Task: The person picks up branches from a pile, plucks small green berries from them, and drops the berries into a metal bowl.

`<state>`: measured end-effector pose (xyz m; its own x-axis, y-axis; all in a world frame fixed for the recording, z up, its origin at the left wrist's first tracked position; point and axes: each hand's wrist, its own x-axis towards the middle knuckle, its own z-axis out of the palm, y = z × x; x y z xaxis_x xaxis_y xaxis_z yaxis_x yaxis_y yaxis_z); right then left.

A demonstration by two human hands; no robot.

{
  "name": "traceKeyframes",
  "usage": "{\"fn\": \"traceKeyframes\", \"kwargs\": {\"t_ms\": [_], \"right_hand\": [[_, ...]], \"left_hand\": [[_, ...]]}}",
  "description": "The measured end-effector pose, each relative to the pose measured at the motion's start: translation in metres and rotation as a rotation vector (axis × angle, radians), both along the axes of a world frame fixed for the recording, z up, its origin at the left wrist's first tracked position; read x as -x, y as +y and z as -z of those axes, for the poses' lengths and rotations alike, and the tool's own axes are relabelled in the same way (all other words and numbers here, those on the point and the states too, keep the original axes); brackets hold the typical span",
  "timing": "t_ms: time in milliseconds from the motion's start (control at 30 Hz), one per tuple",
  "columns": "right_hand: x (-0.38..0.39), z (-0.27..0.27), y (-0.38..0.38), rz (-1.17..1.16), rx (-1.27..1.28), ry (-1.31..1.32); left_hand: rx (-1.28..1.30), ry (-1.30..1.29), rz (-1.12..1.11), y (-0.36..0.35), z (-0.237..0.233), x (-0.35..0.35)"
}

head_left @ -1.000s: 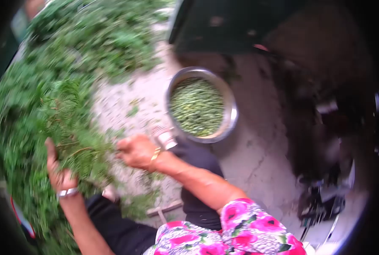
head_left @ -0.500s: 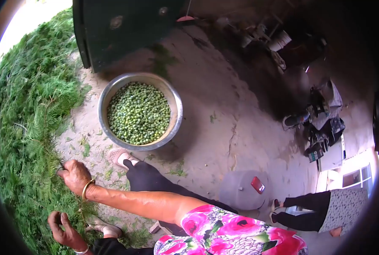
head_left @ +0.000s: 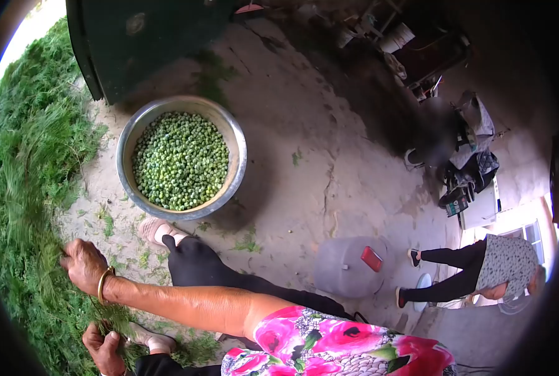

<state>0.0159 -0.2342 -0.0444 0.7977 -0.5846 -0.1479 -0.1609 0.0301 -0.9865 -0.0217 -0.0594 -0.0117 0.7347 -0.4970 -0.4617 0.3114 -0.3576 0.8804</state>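
Right hand (head_left: 84, 265) shifted left, into greens (head_left: 22, 188) (fingers closed)

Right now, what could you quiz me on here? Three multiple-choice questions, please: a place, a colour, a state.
1. Where does the metal bowl stand? A on bare ground beside the green plants; B on a table; C on a lap.
2. What colour is the bangle on the right hand? A silver; B gold; C red.
3. How is the bowl? A empty; B filled with peas; C upside down.
Answers: 1 A, earth shows all round it; 2 B, it gleams yellow at the wrist; 3 B, green peas cover its inside.
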Motion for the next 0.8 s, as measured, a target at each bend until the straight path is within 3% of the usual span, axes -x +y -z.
{"fn": "traceKeyframes", "kwargs": {"t_ms": [100,167,200,233,267,300,333,367,400,433,467,500,567,600,633,700,767,800], "right_hand": [[-0.007,0.012,-0.01,0.046,0.002,0.016],[-0.018,0.03,-0.006,0.211,0.157,-0.052],[-0.021,0.038,-0.014,0.175,0.112,-0.139],[-0.02,0.048,-0.019,0.266,0.215,-0.22],[-0.036,0.085,-0.022,0.142,-0.234,-0.482],[-0.019,0.06,-0.042,-0.068,-0.327,-0.577],[-0.018,0.049,-0.044,0.013,-0.451,-0.54],[-0.007,0.021,-0.052,0.021,-0.146,-0.388],[0.001,-0.001,-0.055,0.02,-0.276,-0.381],[0.001,-0.001,-0.058,-0.005,-0.232,-0.228],[0.002,-0.007,-0.058,0.002,-0.312,-0.269],[0.004,-0.014,-0.056,0.017,-0.385,-0.301],[0.004,-0.016,-0.057,0.001,-0.493,-0.308],[0.004,-0.013,-0.06,-0.046,-0.526,-0.311],[0.004,-0.011,-0.064,-0.091,-0.564,-0.313],[0.005,-0.01,-0.065,-0.164,-0.664,-0.328],[0.006,-0.017,-0.058,-0.17,-0.709,-0.336],[0.006,-0.018,-0.055,-0.197,-0.714,-0.331]], "left_hand": [[-0.087,-0.032,0.11,0.02,0.019,-0.011],[-0.282,-0.373,0.083,0.056,0.059,-0.016],[-0.235,-0.351,0.096,0.045,0.051,-0.014],[-0.217,-0.499,-0.023,0.058,0.069,-0.012],[-0.406,-0.439,0.131,0.051,0.046,-0.022],[-0.64,-0.863,0.31,0.063,0.053,-0.028],[-0.569,-1.104,0.181,0.075,0.069,-0.029],[-0.55,-1.222,0.092,0.075,0.064,-0.03],[-0.413,-0.761,-0.134,0.05,0.027,-0.029],[-0.406,-0.63,-0.223,0.062,0.041,-0.036],[-0.355,-0.619,-0.283,0.05,0.02,-0.033],[-0.174,-0.643,-0.469,0.067,0.045,-0.031],[-0.358,-1.048,-0.33,0.08,0.048,-0.033],[-0.436,-0.969,-0.29,0.079,0.038,-0.032],[-0.261,-0.727,-0.384,0.078,0.038,-0.038],[-0.434,-0.612,-0.399,0.07,0.017,-0.035],[-0.337,-0.681,-0.391,0.068,0.015,-0.033],[-0.276,-0.572,-0.421,0.067,0.02,-0.032]]}}
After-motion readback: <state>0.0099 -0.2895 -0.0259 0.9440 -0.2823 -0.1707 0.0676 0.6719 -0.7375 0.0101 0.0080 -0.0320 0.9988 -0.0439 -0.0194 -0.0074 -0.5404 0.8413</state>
